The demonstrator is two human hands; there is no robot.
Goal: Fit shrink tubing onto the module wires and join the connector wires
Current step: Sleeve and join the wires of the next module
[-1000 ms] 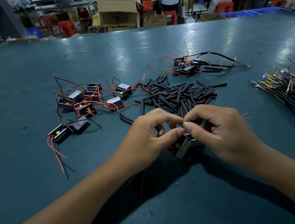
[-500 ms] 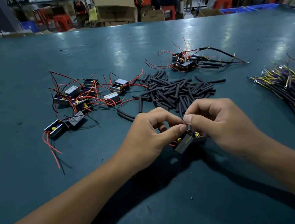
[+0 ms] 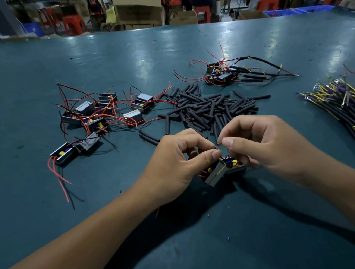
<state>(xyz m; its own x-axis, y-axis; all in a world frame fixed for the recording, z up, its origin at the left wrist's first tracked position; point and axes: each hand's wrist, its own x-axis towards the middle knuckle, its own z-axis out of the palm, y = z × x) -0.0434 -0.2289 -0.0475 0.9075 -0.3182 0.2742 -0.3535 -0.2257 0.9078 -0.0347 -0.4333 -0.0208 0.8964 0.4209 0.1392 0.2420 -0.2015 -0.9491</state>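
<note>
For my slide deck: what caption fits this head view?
Both hands pinch a fine wire above a module, shrink tubing piled behind.

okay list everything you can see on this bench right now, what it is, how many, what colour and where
table: one, dark teal, fills the view
loose modules: about nine, black with red wires, left of centre
tubing pile: many short pieces, black, centre
finished modules: a few, black with red wires and black sleeved leads, beyond the pile
connector wires: a large bundle, black, yellow and purple, right edge
held modules: apparently two, black with yellow parts, beneath the hands
boxes: several, brown cardboard, past the table
stools: several, red, background
left hand: pinches a thin wire end above the held modules
right hand: pinches the same spot, fingertip to fingertip
</note>
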